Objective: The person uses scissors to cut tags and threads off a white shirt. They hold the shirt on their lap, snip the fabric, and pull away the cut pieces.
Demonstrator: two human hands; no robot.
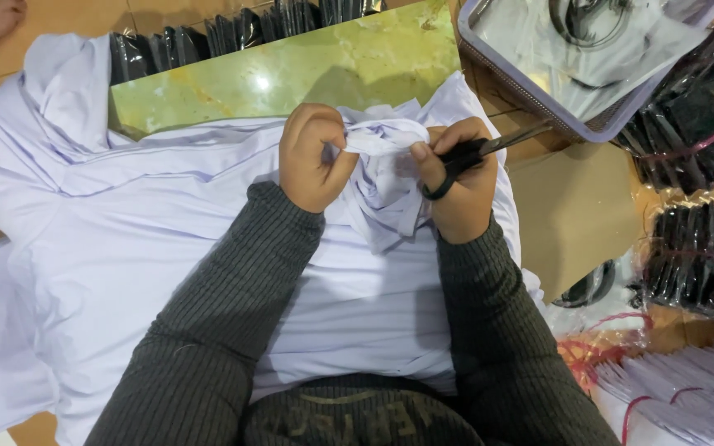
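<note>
A pale lavender-white garment (126, 239) lies spread over my lap and a low green marble-look table (291, 70). My left hand (314, 157) pinches a bunched fold of the garment (386, 140) and lifts it. My right hand (456, 177) holds black-handled scissors (477, 150), fingers through the loops, blades pointing right and away from the fold. Its thumb also presses the same bunched cloth. Both arms wear dark ribbed sleeves.
A grey plastic basket (530, 99) with clear bags stands at the upper right. Bundles of black packaged items (696, 140) lie to the right and along the table's far edge. Stacked white packets tied with red string (679, 380) sit at the lower right. A brown cardboard piece (576, 215) lies beside my right arm.
</note>
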